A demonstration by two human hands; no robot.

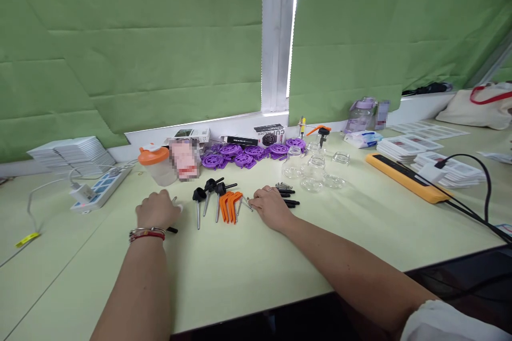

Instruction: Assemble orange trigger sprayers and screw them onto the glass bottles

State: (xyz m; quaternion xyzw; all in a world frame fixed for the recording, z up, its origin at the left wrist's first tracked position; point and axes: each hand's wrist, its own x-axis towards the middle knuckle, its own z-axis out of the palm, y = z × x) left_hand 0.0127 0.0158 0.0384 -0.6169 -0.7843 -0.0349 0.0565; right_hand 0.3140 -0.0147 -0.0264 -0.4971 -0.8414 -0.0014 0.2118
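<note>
Both forearms were seen reaching up from the lower edge of the frame across the pale green table [248, 272]. At centre left, the left hand [157, 212], with bracelets at its wrist, was curled loosely, knuckles up; something small and pale showed at its fingertips, but whether it was pinched could not be told. Just right of centre, the right hand [271, 206] was laid palm down with its fingers bent, the tips touching small metal parts [247, 203] beside the orange pieces [229, 205]; no closed pinch could be made out.

Between the hands, the black-headed pump stems [208, 194] were laid out in a row, and black pins [288, 197] were placed just right of the right hand. For a clean pick, one small part would best be taken at a time, with the fingertips kept low so that the neighbouring row was not scattered.

Open room was left in the lower centre of the frame, toward the near table edge. Above centre, purple discs [248, 155] and clear glass jars [314, 173] were crowded together, and the jars could be tipped by a wide sweep. At centre left a power strip [100, 187] was set, and at right a cable [472, 192] was run over the table.
</note>
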